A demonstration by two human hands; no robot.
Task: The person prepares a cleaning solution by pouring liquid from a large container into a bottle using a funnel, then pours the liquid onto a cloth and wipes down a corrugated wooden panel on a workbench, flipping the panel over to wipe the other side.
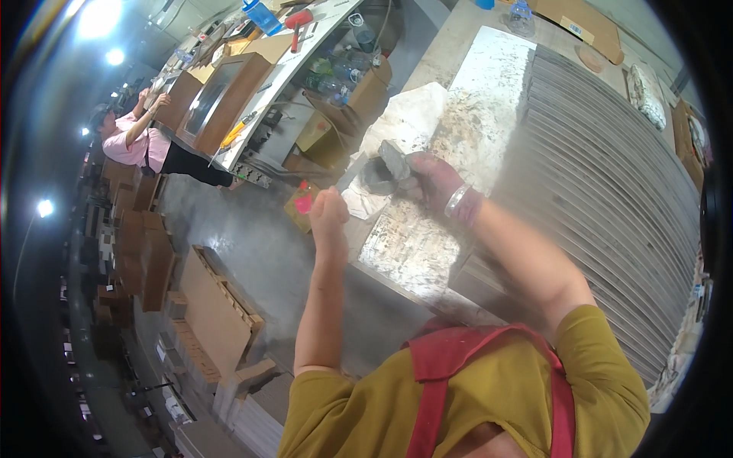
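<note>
My left hand point(330, 214) is bare and closed in a fist around a tool with a flat grey blade point(352, 172), which looks like a putty knife; its handle is hidden in the fist. My right hand point(437, 183) wears a reddish glove with grey-stained fingers. It grips a dark grey cup-like container point(376, 177), with a grey lump or pad point(394, 159) at its upper edge; I cannot tell exactly what that is. The blade points toward the container. Beneath the hands lie a crumpled white cloth or paper point(412, 114) and a smudged white board point(489, 91).
On the right lies a wide row of long grey strips point(603, 183). Cardboard point(576, 27) lies at the back. Across the aisle, a co-worker in pink point(145, 141) stands at a workbench point(324, 27) with a brown glass-panelled frame point(221, 99). Cardboard panels point(214, 309) stand lower left.
</note>
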